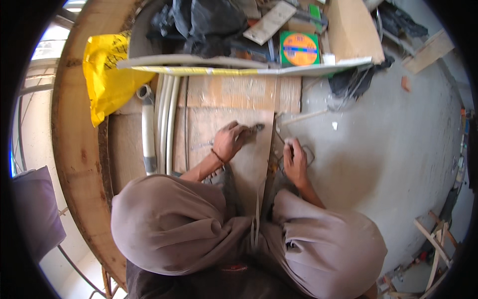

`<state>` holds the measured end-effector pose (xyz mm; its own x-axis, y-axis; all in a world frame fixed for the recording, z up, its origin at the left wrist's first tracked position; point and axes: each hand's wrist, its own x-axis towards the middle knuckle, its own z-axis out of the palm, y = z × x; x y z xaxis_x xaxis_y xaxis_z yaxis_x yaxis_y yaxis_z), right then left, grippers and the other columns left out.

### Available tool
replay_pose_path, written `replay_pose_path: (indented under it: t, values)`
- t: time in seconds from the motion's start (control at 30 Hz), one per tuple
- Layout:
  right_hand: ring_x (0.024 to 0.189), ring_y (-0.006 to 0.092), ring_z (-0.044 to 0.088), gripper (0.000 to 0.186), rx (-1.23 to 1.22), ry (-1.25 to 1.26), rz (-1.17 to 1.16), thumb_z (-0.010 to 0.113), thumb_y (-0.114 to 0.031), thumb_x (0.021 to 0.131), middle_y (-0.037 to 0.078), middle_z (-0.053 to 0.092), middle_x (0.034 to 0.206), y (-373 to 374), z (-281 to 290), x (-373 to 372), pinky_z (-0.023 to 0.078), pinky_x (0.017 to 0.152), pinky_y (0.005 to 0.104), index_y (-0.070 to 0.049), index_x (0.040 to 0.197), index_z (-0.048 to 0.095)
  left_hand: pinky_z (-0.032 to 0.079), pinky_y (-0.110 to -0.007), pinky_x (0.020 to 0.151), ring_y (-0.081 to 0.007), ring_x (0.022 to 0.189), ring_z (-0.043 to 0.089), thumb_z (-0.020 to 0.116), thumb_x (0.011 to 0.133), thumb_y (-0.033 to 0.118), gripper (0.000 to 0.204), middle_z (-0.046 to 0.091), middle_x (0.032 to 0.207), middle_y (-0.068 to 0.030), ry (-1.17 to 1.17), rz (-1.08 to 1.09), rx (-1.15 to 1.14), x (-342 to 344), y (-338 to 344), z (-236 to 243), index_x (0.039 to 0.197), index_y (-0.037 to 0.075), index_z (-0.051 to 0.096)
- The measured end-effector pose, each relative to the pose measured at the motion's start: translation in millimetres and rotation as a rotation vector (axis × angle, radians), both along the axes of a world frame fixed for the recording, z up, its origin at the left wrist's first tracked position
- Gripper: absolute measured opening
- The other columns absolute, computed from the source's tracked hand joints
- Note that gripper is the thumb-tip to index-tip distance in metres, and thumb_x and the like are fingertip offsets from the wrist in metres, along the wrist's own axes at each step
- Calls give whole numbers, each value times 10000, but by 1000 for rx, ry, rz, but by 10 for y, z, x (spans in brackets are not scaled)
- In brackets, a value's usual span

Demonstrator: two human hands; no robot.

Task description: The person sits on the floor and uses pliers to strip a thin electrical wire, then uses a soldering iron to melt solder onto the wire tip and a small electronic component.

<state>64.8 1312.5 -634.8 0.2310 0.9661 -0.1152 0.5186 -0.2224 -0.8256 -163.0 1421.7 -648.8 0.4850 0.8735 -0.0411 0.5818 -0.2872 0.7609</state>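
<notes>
My left hand (228, 141) is closed on a small dark metal piece (257, 127) over the cardboard sheet (251, 160), too small to name exactly. A thin metal tool (198, 146) lies by my left wrist. My right hand (296, 162) has its fingers curled over the right edge of the cardboard, around something pale that is too small to make out. A bent thin wire loop (310, 155) is beside it. Both hands are between and beyond my covered knees.
A box of clutter (351, 31) spans the back, with a yellow bag (102, 82) beside it. Pale pipes (165, 122) lie at my left, inside a curved wooden edge (77, 149). Grey floor (378, 154) is at my right, with wood scraps (430, 236) at the lower right.
</notes>
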Motion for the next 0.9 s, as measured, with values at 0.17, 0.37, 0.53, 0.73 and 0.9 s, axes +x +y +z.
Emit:
replay_pose_path:
  t: [0.17, 0.37, 0.53, 0.73, 0.9]
  values:
    - [901, 406, 630, 123, 186, 87, 48, 570, -74, 942, 197, 652, 982, 157, -253, -330, 499, 778, 430, -17, 1050, 586, 517, -407, 699, -304, 810, 627, 653, 823, 46, 233, 617, 867, -97, 97, -59, 169, -50, -107, -113, 1043, 106, 698]
    - [895, 396, 632, 151, 152, 142, -6, 593, -23, 898, 184, 649, 960, 304, -286, -585, 500, 779, 426, -13, 1048, 597, 529, -383, 706, -296, 842, 624, 668, 814, 52, 212, 626, 885, -84, 39, 4, 251, 72, -57, -95, 1020, 94, 697]
    - [888, 384, 637, 168, 143, 142, 19, 621, -14, 872, 192, 652, 953, 358, -359, -653, 503, 773, 427, -3, 1039, 603, 526, -386, 687, -291, 829, 612, 684, 811, 93, 185, 621, 870, -60, 162, 17, 232, 46, -86, -107, 992, 116, 716]
    - [862, 374, 663, 173, 138, 120, 88, 655, -27, 851, 188, 677, 939, 389, -451, -632, 526, 743, 411, -2, 1022, 636, 530, -386, 657, -268, 840, 616, 690, 811, 121, 219, 626, 890, -38, 251, 15, 196, 5, -92, -88, 1024, 158, 726]
    - [894, 371, 678, 207, 112, 182, 84, 672, -41, 845, 195, 691, 966, 435, -451, -585, 541, 756, 397, 2, 1047, 662, 545, -368, 688, -246, 850, 645, 741, 790, 143, 226, 659, 908, -20, 274, 5, 201, 73, -75, -29, 1016, 151, 740]
